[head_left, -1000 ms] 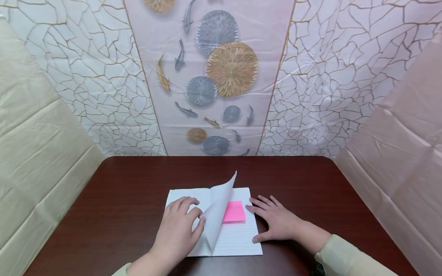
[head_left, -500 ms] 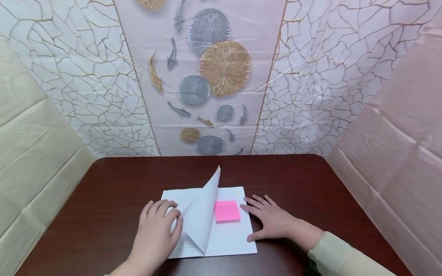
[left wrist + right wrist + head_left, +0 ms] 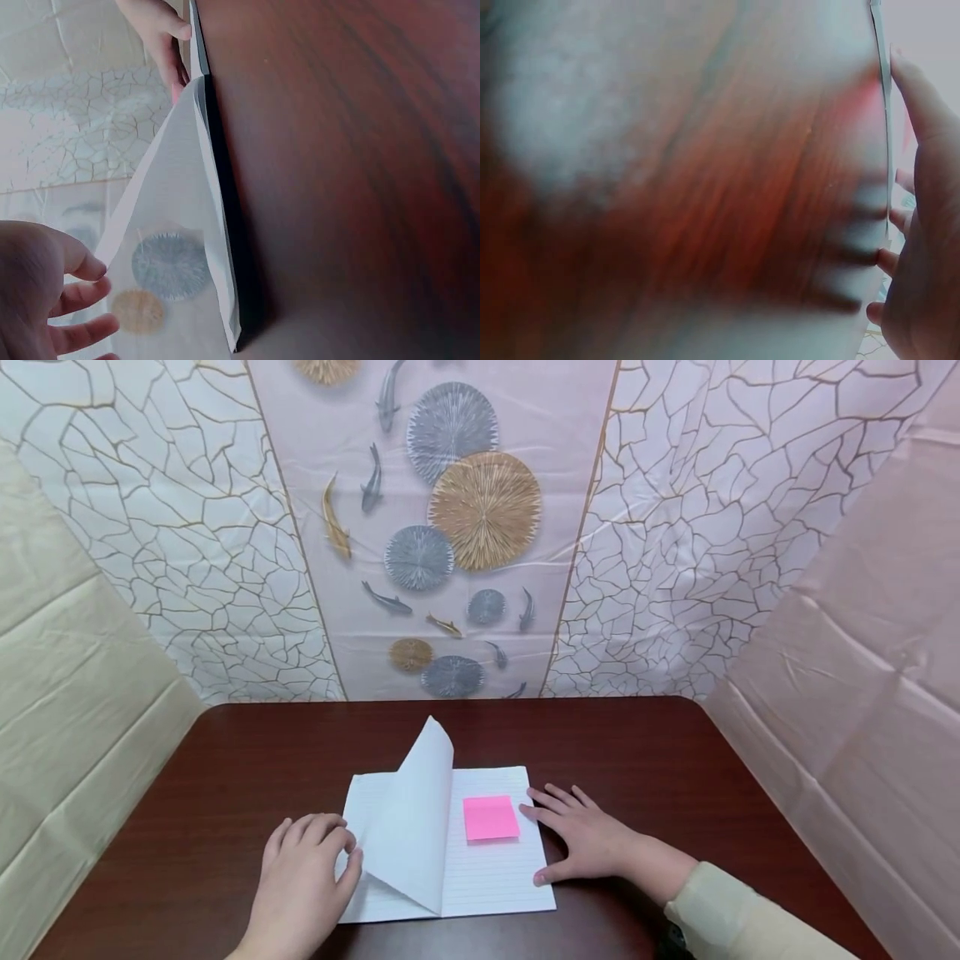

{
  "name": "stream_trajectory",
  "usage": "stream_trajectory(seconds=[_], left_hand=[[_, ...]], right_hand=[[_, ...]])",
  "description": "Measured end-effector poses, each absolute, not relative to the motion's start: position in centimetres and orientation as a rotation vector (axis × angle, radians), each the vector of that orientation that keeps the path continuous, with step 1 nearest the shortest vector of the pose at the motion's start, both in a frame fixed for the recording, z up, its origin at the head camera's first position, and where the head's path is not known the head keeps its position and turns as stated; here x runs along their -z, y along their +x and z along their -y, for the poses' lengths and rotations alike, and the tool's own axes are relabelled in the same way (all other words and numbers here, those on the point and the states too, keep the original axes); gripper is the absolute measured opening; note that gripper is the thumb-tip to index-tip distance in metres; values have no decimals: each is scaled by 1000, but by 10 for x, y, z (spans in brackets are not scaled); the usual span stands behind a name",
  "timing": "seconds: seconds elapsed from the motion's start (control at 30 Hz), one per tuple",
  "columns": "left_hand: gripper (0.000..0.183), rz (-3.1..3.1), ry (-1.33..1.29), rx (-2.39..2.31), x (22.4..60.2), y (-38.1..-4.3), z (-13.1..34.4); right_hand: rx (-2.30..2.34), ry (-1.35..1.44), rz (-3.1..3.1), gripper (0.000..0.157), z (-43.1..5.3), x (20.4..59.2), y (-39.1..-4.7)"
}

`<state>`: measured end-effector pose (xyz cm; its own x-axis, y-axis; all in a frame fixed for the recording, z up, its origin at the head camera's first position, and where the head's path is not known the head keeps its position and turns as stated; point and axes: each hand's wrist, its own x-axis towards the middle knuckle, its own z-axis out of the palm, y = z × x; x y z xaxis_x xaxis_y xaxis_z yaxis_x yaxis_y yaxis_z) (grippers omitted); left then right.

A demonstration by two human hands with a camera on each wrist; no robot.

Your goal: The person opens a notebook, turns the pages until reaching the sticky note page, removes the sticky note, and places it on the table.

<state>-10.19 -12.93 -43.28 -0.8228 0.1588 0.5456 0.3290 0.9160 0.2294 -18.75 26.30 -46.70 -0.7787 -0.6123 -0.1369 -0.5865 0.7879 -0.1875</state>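
Note:
An open lined notebook [image 3: 491, 885] lies on the table, with a pink sticky note [image 3: 491, 818] on its right-hand page. My left hand [image 3: 300, 877] pinches the edge of a white page [image 3: 412, 835] between thumb and index finger, off the notebook's left side. That page curves up from the spine and leans over the left half, its far corner standing high. In the left wrist view the page [image 3: 169, 180] stretches from the spine to the fingertips. My right hand [image 3: 588, 839] rests at the notebook's right edge, fingers spread, thumb on the page's lower right margin.
The dark reddish-brown table [image 3: 637, 752] surrounds the notebook. Behind it rises a patterned backdrop [image 3: 450, 610] with fish and round leaf motifs. Pale cloth walls [image 3: 90, 710] flank both sides.
My left hand has moved left and drawn the page over from right to left, so the sticky note now shows whole. My right hand stays at the notebook's right edge.

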Motion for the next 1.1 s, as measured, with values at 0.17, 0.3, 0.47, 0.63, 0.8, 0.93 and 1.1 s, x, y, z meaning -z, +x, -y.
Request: stream_trajectory(seconds=[0.17, 0.3, 0.47, 0.63, 0.8, 0.93, 1.1], left_hand=[[15, 2630, -277, 434, 437, -97, 139], [16, 2721, -233, 407, 439, -94, 145], [20, 2838, -215, 351, 440, -91, 151], [21, 2980, -195, 325, 442, -88, 155], [21, 3110, -145, 321, 443, -90, 155], [19, 3196, -124, 310, 446, -92, 154], [25, 3256, -128, 267, 449, -94, 153]], right_hand=[[205, -928, -2787, 103, -263, 467, -187], [191, -914, -2788, 104, -263, 469, -188], [198, -894, -2774, 104, -262, 469, -188], [206, -877, -2761, 105, -261, 467, -188], [222, -897, -2762, 105, -261, 466, -189], [214, -897, -2760, 105, -261, 465, -189], [212, -881, -2753, 105, -260, 464, -188]])
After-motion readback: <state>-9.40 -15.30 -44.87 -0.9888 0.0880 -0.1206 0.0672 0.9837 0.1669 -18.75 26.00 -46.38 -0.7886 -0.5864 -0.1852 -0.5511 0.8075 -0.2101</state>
